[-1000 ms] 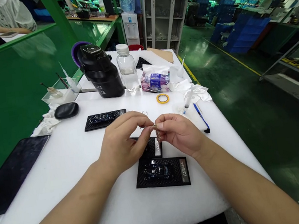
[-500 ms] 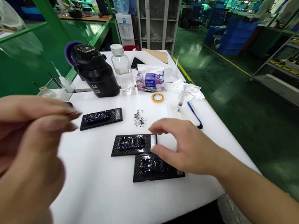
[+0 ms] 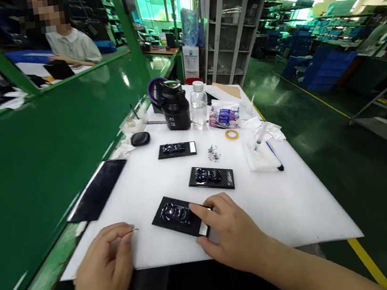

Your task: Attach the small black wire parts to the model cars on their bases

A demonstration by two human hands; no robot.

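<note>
My left hand (image 3: pixel 110 258) pinches a tiny thin dark piece (image 3: pixel 135 229) at the front left of the white table (image 3: pixel 277 215). My right hand (image 3: pixel 225 226) has its fingers around the right end of the nearest black base (image 3: pixel 194 228), which lies tilted on the table and carries a dark model car (image 3: pixel 176 213). Behind it is a second base with a dark car (image 3: pixel 207 175), and farther back a third with a similar car (image 3: pixel 173 148). A small pile of thin black pieces (image 3: pixel 213 154) lies to the right of the third base.
At the back are a black jug (image 3: pixel 176 111), a clear bottle (image 3: pixel 199 106) and a tissue pack (image 3: pixel 224 116). Yellow tape (image 3: pixel 231 134) and a white pad (image 3: pixel 262 157) with a blue tool lie right. A dark tablet-like panel (image 3: pixel 98 191) is left. A person (image 3: pixel 75 46) sits beyond the green partition.
My left hand has come down from close to the camera to the table's front edge. My right hand has moved onto the nearest base, which now sits turned and apart from the second. The view has shifted.
</note>
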